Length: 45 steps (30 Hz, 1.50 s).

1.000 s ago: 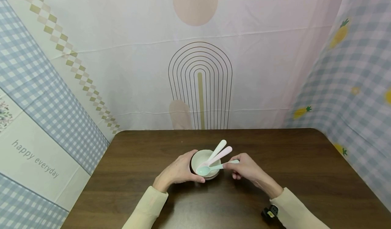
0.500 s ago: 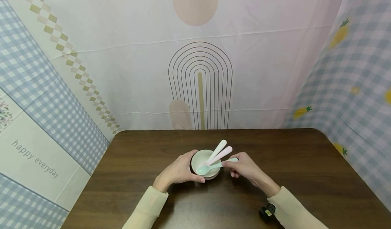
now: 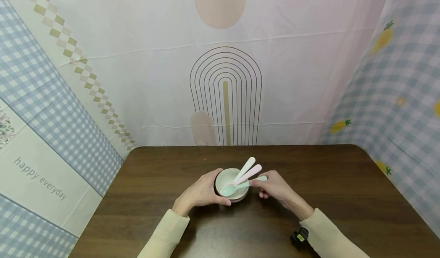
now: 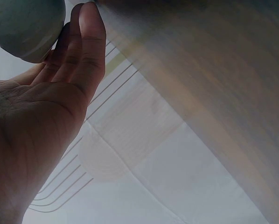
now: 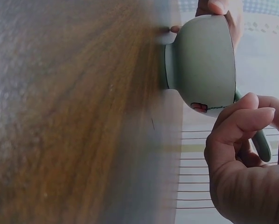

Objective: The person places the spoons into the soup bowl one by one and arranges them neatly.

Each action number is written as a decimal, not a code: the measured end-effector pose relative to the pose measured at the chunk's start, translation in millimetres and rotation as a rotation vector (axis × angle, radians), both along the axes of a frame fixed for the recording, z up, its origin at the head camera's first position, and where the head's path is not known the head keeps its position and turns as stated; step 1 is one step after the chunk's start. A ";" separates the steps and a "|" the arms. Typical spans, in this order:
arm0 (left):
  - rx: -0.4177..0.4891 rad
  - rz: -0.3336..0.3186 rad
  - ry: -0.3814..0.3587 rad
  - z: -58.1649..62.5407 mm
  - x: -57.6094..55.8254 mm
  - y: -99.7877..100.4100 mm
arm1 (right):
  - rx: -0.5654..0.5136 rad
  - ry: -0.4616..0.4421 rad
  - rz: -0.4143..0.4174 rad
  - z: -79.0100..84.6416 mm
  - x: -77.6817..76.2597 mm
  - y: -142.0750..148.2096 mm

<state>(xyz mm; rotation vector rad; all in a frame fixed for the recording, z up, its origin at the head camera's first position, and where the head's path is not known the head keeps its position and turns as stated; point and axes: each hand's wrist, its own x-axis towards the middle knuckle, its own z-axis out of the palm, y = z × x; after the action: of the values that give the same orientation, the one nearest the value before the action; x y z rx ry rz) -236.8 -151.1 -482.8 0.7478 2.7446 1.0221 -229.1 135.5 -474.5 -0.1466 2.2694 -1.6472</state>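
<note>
A small pale bowl (image 3: 222, 177) stands upright on the table. My left hand (image 3: 203, 191) holds its left side, thumb at the near side and fingers round the far side. A white spoon (image 3: 246, 165) and a pink spoon (image 3: 253, 171) lean in the bowl, handles over the rim to the upper right. With thumb and fingers, my right hand (image 3: 276, 187) pinches the handle of a mint-green spoon (image 3: 228, 190), whose head is inside the rim. In the right wrist view, the bowl (image 5: 205, 60) shows a small red print; the spoon heads are hidden there.
The brown wooden table (image 3: 154, 166) runs back to a wall hanging (image 3: 158, 78) with line arches. Checked cloth (image 3: 405, 78) hangs at the right, and more at the left. A small black device (image 3: 299, 238) sits by the right cuff.
My right hand has shifted slightly left and away from me with the mint-green spoon, its head moving a little left in the bowl. My left hand and the bowl stay put.
</note>
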 end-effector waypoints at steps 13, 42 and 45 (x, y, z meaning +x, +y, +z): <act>0.019 -0.004 -0.011 1.6 1.6 -0.4 | -0.036 -0.014 -0.030 -3.5 -4.6 -0.7; 0.021 -0.004 -0.011 1.1 1.2 0.0 | -0.089 -0.039 -0.041 -9.9 -10.5 0.0; 0.020 -0.004 -0.010 0.8 1.3 0.0 | -0.096 -0.043 -0.043 -9.4 -10.2 -0.2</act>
<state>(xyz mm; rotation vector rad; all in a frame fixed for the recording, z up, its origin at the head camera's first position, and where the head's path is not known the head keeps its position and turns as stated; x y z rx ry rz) -235.5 -151.1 -482.1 0.7488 2.7276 1.0509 -239.3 135.3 -483.9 -0.0840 2.1771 -1.7652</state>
